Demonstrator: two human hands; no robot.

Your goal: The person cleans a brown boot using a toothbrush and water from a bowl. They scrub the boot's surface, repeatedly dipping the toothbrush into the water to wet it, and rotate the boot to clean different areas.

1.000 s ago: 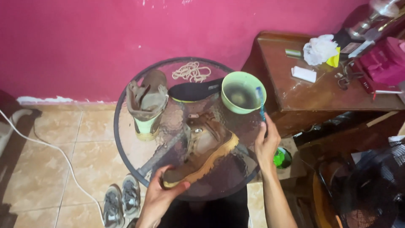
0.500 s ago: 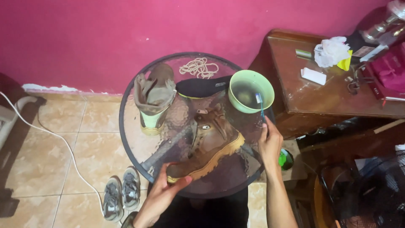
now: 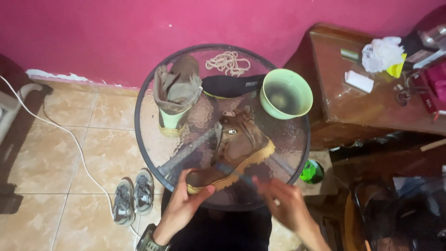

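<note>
A brown boot [image 3: 234, 151] with a tan sole lies on its side on a round glass table [image 3: 146, 139]. My left hand [image 3: 183, 207] grips the boot's toe at the near edge. My right hand [image 3: 285, 207], blurred, holds a thin blue-handled brush [image 3: 232, 171] laid across the boot's sole. A second brown boot [image 3: 176, 93] stands upright at the far left of the table. A green bowl [image 3: 285, 93] of dark water sits at the far right.
A black insole [image 3: 230, 86] and a coil of pale laces [image 3: 227, 61] lie at the table's far side. A wooden desk [image 3: 371, 107] with paper and clutter stands right. Grey sneakers [image 3: 132, 195] and a white cable [image 3: 69, 139] lie on the tiled floor left.
My right hand has dropped from beside the green bowl to the near side of the boot, bringing the brush onto the sole. My left hand stays on the toe.
</note>
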